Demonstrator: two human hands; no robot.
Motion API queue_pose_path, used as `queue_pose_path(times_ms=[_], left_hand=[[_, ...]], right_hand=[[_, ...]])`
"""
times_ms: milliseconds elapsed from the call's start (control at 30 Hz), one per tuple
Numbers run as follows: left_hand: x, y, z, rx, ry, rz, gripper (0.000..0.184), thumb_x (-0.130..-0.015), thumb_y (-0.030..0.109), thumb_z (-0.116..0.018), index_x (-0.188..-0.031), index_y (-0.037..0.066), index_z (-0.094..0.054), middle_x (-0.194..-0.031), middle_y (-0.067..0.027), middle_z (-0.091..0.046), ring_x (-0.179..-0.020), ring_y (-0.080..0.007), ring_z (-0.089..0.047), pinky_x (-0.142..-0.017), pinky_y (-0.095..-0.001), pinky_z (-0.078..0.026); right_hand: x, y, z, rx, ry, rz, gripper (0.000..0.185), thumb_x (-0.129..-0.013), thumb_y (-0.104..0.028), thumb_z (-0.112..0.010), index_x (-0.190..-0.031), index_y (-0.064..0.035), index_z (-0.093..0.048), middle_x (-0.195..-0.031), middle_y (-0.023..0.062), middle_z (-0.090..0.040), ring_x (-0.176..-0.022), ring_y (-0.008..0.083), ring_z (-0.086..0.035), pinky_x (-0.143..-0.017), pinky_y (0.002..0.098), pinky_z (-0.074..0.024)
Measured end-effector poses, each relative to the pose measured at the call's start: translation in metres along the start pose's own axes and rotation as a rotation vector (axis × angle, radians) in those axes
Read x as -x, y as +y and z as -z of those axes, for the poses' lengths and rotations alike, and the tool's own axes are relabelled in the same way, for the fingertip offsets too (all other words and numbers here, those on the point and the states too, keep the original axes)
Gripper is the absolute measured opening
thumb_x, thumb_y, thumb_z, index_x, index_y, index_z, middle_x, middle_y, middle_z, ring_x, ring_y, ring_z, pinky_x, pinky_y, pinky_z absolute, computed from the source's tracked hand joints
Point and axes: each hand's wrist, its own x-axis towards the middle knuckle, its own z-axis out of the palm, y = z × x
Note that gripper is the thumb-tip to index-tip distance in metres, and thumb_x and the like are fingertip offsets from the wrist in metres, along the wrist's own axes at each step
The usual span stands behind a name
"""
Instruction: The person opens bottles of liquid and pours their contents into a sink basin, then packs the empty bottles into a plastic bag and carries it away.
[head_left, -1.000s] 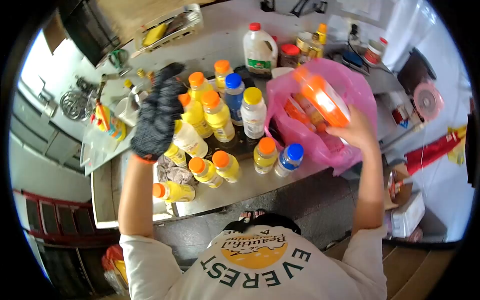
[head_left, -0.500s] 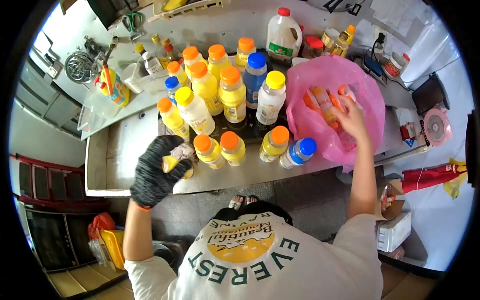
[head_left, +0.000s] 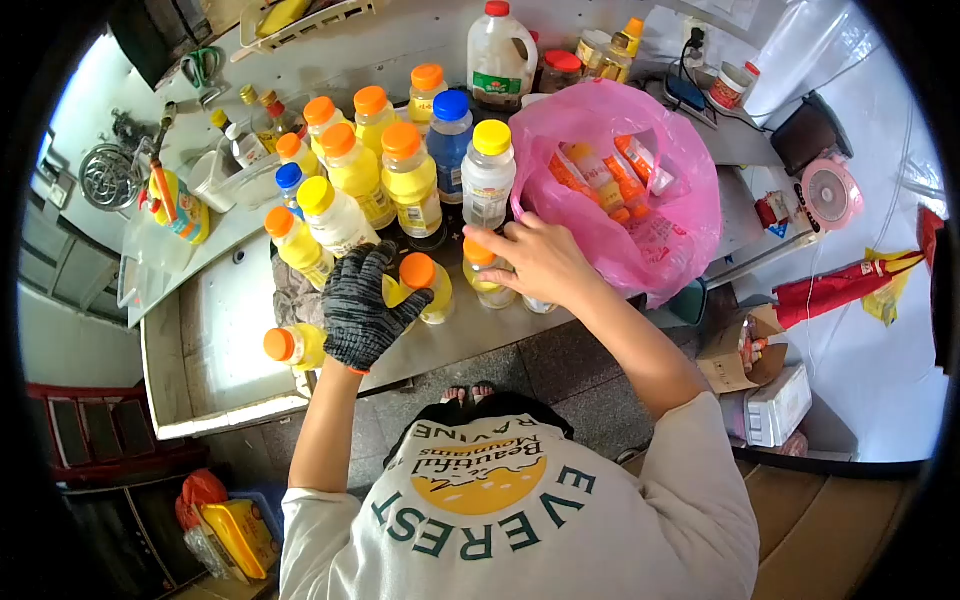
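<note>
My left hand, in a dark grey knitted glove, curls round a yellow bottle at the counter's front; its cap is hidden. Just right of it is another yellow bottle with an orange cap. My bare right hand reaches across to an orange-capped yellow bottle, fingers and thumb about its cap. Part of a further bottle shows beneath that hand. On the left, near the counter edge, is an orange-capped yellow bottle. Behind my hands stand several filled bottles, including a white yellow-capped one.
An open pink plastic bag holds orange-wrapped items and a bottle. A milk jug and jars stand at the back. Left lie a shallow metal basin and a yellow spray bottle. A pink fan is at right.
My right hand has left the pink bag and come to a front bottle. My left hand has moved right onto another bottle, leaving a yellow bottle at the left. The view has shifted.
</note>
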Motion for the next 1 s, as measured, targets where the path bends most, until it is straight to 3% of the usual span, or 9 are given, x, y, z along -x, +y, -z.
queue_pose_path(times_ms=[233,367,433,567,667,767,900,933,1000], left_hand=[[-0.002,-0.006,0.0,0.026,-0.013,-0.011,0.06,-0.057,0.034,-0.078,-0.104,0.004,-0.056,-0.098,-0.0134,-0.057,-0.092,-0.0287,-0.055,-0.08,-0.0364,-0.044],[-0.009,-0.009,0.008,0.051,-0.057,-0.078,0.062,-0.057,0.035,-0.077,-0.106,0.003,-0.055,-0.096,-0.0135,-0.058,-0.091,-0.0287,-0.055,-0.08,-0.0365,-0.044],[-0.013,-0.012,0.007,0.047,-0.066,-0.076,0.064,-0.058,0.038,-0.075,-0.107,0.003,-0.055,-0.094,-0.0137,-0.058,-0.089,-0.0291,-0.055,-0.08,-0.037,-0.044],[-0.027,-0.005,0.015,-0.008,-0.212,-0.052,0.064,-0.057,0.048,-0.072,-0.102,0.006,-0.057,-0.088,-0.0127,-0.059,-0.085,-0.0293,-0.055,-0.076,-0.0384,-0.043],[-0.032,-0.003,0.009,-0.148,-0.251,-0.023,0.066,-0.056,0.058,-0.067,-0.097,0.007,-0.059,-0.086,-0.0121,-0.06,-0.084,-0.0298,-0.056,-0.073,-0.0389,-0.043],[-0.034,-0.002,-0.001,-0.161,-0.202,-0.015,0.063,-0.058,0.057,-0.066,-0.096,0.008,-0.059,-0.085,-0.0116,-0.06,-0.083,-0.0298,-0.056,-0.073,-0.0394,-0.043],[-0.033,0.003,-0.006,-0.192,-0.232,0.018,0.054,-0.063,0.05,-0.065,-0.096,0.007,-0.059,-0.087,-0.0128,-0.06,-0.083,-0.0301,-0.056,-0.074,-0.0393,-0.043],[-0.034,0.008,-0.002,-0.171,-0.248,0.01,0.05,-0.063,0.043,-0.068,-0.096,0.007,-0.059,-0.088,-0.0131,-0.06,-0.082,-0.0306,-0.056,-0.074,-0.0391,-0.044],[-0.031,0.007,-0.006,-0.074,-0.174,-0.02,0.049,-0.062,0.039,-0.069,-0.097,0.007,-0.059,-0.088,-0.0133,-0.06,-0.082,-0.031,-0.057,-0.074,-0.0392,-0.044]], right_hand=[[0.0,-0.025,0.011,-0.13,-0.101,-0.049,0.039,-0.073,-0.03,-0.063,-0.099,-0.0071,-0.046,-0.081,0.0114,-0.057,-0.072,0.0287,-0.059,-0.062,0.0392,-0.0475],[0.033,-0.01,0.062,-0.341,-0.063,-0.276,0.043,-0.076,-0.027,-0.062,-0.114,-0.0126,-0.047,-0.1,0.0139,-0.059,-0.086,0.0321,-0.059,-0.072,0.0384,-0.0477],[0.06,0.009,0.101,-0.385,0.098,-0.511,0.035,-0.078,-0.017,-0.061,-0.11,-0.0102,-0.049,-0.099,0.012,-0.058,-0.09,0.0248,-0.058,-0.078,0.0338,-0.0456],[0.113,0.082,0.159,-0.488,0.535,-1.052,0.029,-0.084,-0.029,-0.054,-0.103,-0.0062,-0.051,-0.087,0.0059,-0.055,-0.076,0.013,-0.053,-0.068,0.0283,-0.0447],[0.168,0.202,0.119,-0.796,0.385,-1.112,0.037,-0.086,-0.037,-0.049,-0.099,-0.0031,-0.052,-0.085,0.003,-0.055,-0.072,0.0105,-0.051,-0.058,0.0232,-0.0423],[0.124,0.214,0.088,-1.061,0.266,-1.181,0.033,-0.086,-0.035,-0.046,-0.098,-0.0086,-0.06,-0.084,0.0014,-0.061,-0.057,0.0048,-0.051,-0.049,0.0219,-0.0408],[0.051,0.224,0.054,-0.942,0.412,-1.617,0.043,-0.083,-0.045,-0.049,-0.111,-0.0124,-0.052,-0.107,0.005,-0.053,-0.082,0.0182,-0.051,-0.071,0.0389,-0.0448],[0.04,0.213,0.055,-0.928,0.426,-1.533,0.048,-0.081,-0.044,-0.052,-0.115,-0.0115,-0.048,-0.109,0.0086,-0.052,-0.09,0.0212,-0.051,-0.079,0.0479,-0.0417],[0.034,0.242,0.015,-1.092,0.636,-1.551,0.048,-0.079,-0.041,-0.054,-0.116,-0.0097,-0.048,-0.109,0.0105,-0.051,-0.093,0.0232,-0.051,-0.082,0.048,-0.04]])
